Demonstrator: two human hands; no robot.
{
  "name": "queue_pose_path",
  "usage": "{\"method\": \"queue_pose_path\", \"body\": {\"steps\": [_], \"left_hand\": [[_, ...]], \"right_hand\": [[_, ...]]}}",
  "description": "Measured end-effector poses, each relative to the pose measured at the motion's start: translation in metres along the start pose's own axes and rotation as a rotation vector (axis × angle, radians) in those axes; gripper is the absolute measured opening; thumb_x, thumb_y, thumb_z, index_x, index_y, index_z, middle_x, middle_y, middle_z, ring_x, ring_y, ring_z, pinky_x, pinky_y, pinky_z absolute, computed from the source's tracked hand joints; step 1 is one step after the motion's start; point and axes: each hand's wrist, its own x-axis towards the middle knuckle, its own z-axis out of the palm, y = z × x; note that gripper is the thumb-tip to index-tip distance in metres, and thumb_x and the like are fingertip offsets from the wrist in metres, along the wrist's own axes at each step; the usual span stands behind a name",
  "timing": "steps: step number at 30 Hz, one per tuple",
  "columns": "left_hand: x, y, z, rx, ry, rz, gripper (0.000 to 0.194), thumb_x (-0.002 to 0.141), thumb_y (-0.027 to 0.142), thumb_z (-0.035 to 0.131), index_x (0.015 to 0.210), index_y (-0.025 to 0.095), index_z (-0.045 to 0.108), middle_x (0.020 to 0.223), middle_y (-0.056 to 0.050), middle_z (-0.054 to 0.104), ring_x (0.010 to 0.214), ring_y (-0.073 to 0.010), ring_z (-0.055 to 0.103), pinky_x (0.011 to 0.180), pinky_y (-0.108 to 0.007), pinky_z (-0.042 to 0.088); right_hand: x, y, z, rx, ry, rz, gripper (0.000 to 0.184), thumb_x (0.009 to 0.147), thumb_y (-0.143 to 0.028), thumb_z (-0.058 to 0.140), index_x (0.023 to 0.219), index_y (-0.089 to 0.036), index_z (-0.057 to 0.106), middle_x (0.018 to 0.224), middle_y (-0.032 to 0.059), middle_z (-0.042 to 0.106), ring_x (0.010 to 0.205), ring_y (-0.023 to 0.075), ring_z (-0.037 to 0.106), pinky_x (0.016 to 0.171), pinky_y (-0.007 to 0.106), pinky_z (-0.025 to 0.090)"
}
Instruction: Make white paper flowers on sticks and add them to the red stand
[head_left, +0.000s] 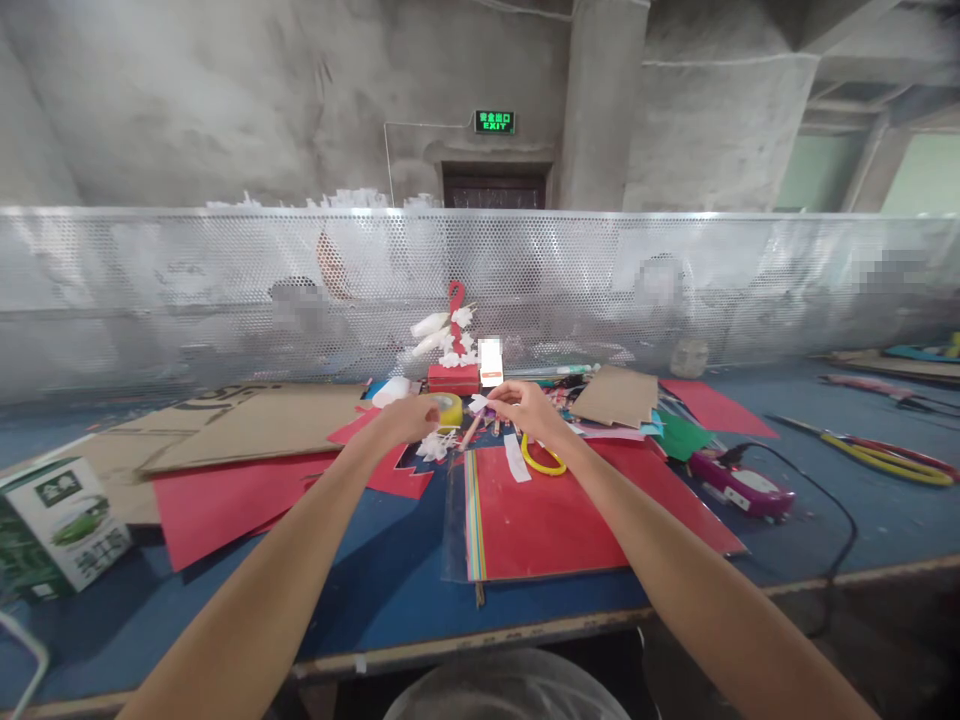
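My right hand pinches a small white paper piece between thumb and fingers, above the cluttered middle of the table. My left hand is across from it with curled fingers, beside a yellow tape roll; whatever it holds is too small to make out. Below the left hand lies a cluster of white paper petals. Yellow-handled scissors and a white paper strip rest on a pack of red paper. Behind the hands stands a red stand with white flowers on a red base.
A phone leans upright behind my hands. Cardboard sheets and red paper lie left, near a milk carton. On the right are a purple device with a black cable and long pliers. A perforated metal screen closes the back.
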Motion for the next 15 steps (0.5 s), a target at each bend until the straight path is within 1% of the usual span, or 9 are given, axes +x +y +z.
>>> {"method": "queue_pose_path", "body": {"steps": [3, 5, 8, 10, 15], "left_hand": [[0.001, 0.002, -0.003, -0.144, 0.080, 0.052, 0.014, 0.070, 0.028, 0.058, 0.076, 0.023, 0.069, 0.076, -0.005, 0.070, 0.067, -0.0193, 0.061, 0.058, -0.024, 0.036], [0.001, 0.007, -0.003, -0.322, 0.076, 0.108, 0.014, 0.069, 0.031, 0.060, 0.074, 0.022, 0.068, 0.071, -0.003, 0.069, 0.063, -0.0173, 0.059, 0.057, -0.023, 0.037], [0.002, 0.020, 0.000, -0.579, 0.030, 0.181, 0.016, 0.067, 0.035, 0.063, 0.073, 0.020, 0.068, 0.069, -0.002, 0.068, 0.061, -0.0155, 0.058, 0.056, -0.022, 0.039], [0.001, 0.030, 0.001, -0.651, 0.020, 0.180, 0.019, 0.068, 0.036, 0.064, 0.073, 0.019, 0.068, 0.069, -0.003, 0.068, 0.061, -0.0156, 0.057, 0.055, -0.023, 0.038], [0.000, 0.048, 0.002, -0.694, 0.053, 0.150, 0.020, 0.071, 0.036, 0.061, 0.071, 0.016, 0.065, 0.063, -0.001, 0.062, 0.056, -0.0133, 0.052, 0.051, -0.022, 0.033]], "right_hand": [[0.001, -0.001, 0.000, -0.008, 0.048, -0.026, 0.019, 0.077, -0.033, 0.066, 0.083, -0.015, 0.067, 0.079, 0.0071, 0.071, 0.069, 0.0167, 0.065, 0.066, 0.028, 0.051], [0.001, -0.003, -0.001, -0.004, 0.077, -0.042, 0.018, 0.077, -0.033, 0.066, 0.083, -0.015, 0.067, 0.082, 0.0077, 0.072, 0.073, 0.0175, 0.065, 0.071, 0.030, 0.051], [0.002, -0.005, -0.001, 0.015, 0.081, -0.058, 0.019, 0.077, -0.034, 0.066, 0.083, -0.015, 0.068, 0.084, 0.0079, 0.072, 0.077, 0.0182, 0.066, 0.075, 0.031, 0.051], [0.001, -0.006, -0.001, 0.019, 0.068, -0.072, 0.020, 0.078, -0.034, 0.066, 0.084, -0.015, 0.068, 0.085, 0.0077, 0.072, 0.078, 0.0184, 0.066, 0.076, 0.031, 0.051], [0.000, -0.007, 0.000, 0.026, 0.016, -0.100, 0.020, 0.079, -0.034, 0.066, 0.084, -0.015, 0.069, 0.083, 0.0074, 0.072, 0.075, 0.0173, 0.066, 0.071, 0.028, 0.050]]}}
